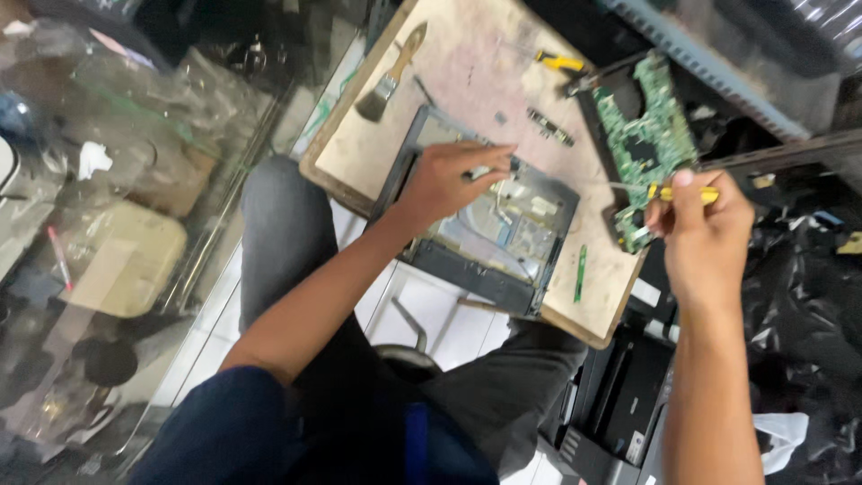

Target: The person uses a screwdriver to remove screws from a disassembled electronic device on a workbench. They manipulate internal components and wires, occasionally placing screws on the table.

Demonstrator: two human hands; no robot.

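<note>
Head view: a person sits over a worn wooden board [467, 81] laid across the lap, which serves as the surface.
Laptop shell: the dark, opened laptop base [485, 224] lies at the near edge of the surface, its inner tray and foil patches bare.
Circuit board: a green circuit board [646, 144] is already out of the shell and rests at the right edge of the surface, partly overhanging it.
Left hand: the left hand [449, 180] presses down inside the shell, fingertips pinched on a small part I cannot make out.
Right hand: the right hand [700, 224] is clenched around a yellow-handled screwdriver [687, 193], its tip beside the circuit board's near end.
Progress: I judge the strip-down well along; the shell's smaller fittings seem left.
Around: a paintbrush [391, 76] near the far left corner, a second yellow-handled tool [561, 63] at the far edge, a memory stick [549, 127] mid-surface, and a green strip [581, 272] near the right corner.
In the way: black plastic bags [799, 296] crowd the right side; clear bags [135, 117] pile up left.
</note>
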